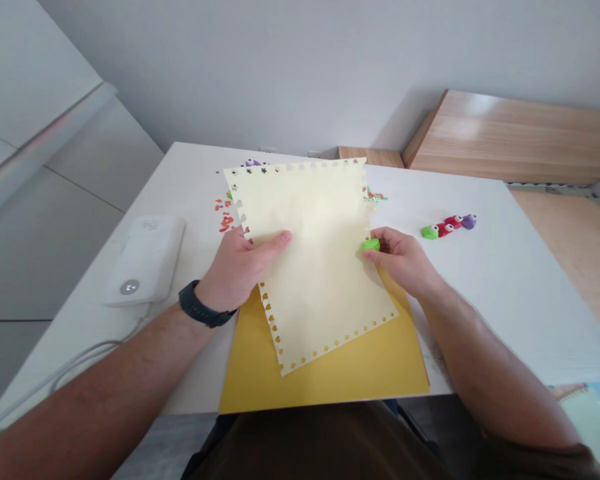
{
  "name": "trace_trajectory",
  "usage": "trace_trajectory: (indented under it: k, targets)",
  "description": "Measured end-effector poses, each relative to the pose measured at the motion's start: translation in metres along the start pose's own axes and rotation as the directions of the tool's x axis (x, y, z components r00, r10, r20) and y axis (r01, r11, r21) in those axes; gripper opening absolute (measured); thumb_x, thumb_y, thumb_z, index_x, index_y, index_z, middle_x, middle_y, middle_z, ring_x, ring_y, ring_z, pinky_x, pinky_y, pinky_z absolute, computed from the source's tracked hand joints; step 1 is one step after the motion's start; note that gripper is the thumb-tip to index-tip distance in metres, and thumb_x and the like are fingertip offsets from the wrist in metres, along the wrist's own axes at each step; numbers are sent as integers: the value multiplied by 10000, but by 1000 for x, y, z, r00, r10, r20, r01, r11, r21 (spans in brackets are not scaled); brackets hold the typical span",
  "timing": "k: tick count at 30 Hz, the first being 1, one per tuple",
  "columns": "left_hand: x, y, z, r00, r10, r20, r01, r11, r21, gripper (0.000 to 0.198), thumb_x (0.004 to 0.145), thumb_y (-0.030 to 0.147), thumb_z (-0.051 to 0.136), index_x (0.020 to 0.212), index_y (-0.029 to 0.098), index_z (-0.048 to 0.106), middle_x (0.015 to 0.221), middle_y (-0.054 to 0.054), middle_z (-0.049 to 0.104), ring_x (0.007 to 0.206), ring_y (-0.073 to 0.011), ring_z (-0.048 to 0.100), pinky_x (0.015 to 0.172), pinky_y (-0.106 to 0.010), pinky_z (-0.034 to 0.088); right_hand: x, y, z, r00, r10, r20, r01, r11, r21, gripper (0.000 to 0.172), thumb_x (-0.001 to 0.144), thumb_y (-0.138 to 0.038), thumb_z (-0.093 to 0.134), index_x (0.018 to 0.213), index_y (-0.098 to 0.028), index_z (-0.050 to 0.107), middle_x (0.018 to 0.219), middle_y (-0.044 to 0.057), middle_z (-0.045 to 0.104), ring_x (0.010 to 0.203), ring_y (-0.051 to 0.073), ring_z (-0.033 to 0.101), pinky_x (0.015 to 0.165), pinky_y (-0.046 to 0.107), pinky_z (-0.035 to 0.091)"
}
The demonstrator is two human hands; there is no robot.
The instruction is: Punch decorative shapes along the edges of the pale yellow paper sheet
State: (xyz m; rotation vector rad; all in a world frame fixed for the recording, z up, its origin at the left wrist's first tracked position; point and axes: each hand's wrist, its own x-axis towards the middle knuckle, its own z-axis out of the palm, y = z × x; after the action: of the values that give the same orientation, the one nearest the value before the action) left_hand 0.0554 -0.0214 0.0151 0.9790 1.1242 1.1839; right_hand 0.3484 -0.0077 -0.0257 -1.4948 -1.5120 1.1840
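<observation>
A pale yellow sheet (320,267) with small shapes punched along its edges is raised over the table, tilted. My left hand (243,263) grips its left edge, thumb on top and fingers hidden behind. At the right edge, my right hand (397,257) pinches a small bright green punch (371,245) between thumb and fingers, right at the paper's border. Stars line the bottom edge, while heart-like holes run down the lower left edge. Beneath the sheet lies darker yellow paper (325,377) near the table's front edge.
Green, red and purple punches with eyes (449,227) stand in a row at the right. Red paper scraps (225,221) lie left of the sheet, green and orange ones (377,196) behind it. A white device (145,260) with a cable sits on the white table (495,300) at left.
</observation>
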Motion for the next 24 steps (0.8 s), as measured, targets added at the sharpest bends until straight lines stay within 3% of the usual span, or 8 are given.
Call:
trace_trajectory:
  k: [5, 12, 18, 24]
  targets:
    - [3, -8, -8, 992, 49, 120, -50, 999, 10, 461, 842, 368, 869, 1265, 220, 763, 1378, -91, 745, 1212, -323, 735, 1057, -435, 612, 3, 1, 2, 999, 20, -33, -21, 999, -29, 281, 782, -378, 802, 1001, -238, 696, 831, -9, 672, 738, 171, 572, 680, 310, 458]
    - [3, -7, -8, 997, 21, 75, -23, 1000, 20, 410, 829, 333, 871, 1206, 196, 784, 1289, -91, 783, 1234, -346, 726, 1120, -476, 577, 3, 0, 2, 1000, 2, -23, -2, 1000, 1, 295, 780, -372, 814, 1007, -234, 685, 843, -11, 671, 745, 165, 578, 695, 312, 458]
    - [6, -11, -11, 997, 41, 64, -43, 999, 21, 473, 838, 318, 862, 1279, 181, 758, 1300, -96, 778, 1198, -340, 742, 1088, -470, 599, 0, -2, -2, 999, -42, 0, 42, 998, 43, 351, 797, -392, 831, 1073, -225, 693, 889, -1, 692, 764, 162, 599, 716, 315, 471]
    - [9, -13, -12, 998, 49, 30, -49, 999, -2, 506, 808, 323, 894, 1271, 164, 764, 1235, -103, 797, 1114, -328, 772, 999, -444, 651, -2, -10, -4, 999, 9, -44, 3, 965, 262, 391, 762, -410, 881, 1050, -209, 710, 837, -6, 667, 735, 149, 574, 693, 310, 464]
